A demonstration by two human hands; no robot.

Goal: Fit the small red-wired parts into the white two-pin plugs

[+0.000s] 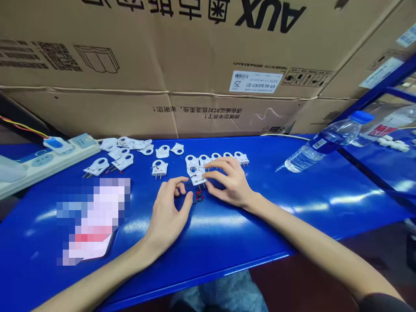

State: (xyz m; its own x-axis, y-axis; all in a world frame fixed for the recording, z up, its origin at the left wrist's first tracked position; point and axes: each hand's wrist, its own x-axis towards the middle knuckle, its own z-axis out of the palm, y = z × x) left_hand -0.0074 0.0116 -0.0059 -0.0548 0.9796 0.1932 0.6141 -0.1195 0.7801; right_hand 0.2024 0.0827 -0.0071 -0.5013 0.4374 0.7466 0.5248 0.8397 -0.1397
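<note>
Fingertips of the right hand [227, 182] pinch a white plastic part [198, 177] lying on the blue bench [292, 203], while the left hand [170, 208] rests beside it, loosely curled and empty, near small red wires [198, 198].

free: bare blue table [260, 216] in front and right of both hands | blocked: white plastic parts [123, 158] spread behind, cardboard boxes [195, 65] close the back | left: power strip [48, 158] | right: lying water bottle [325, 145]
</note>
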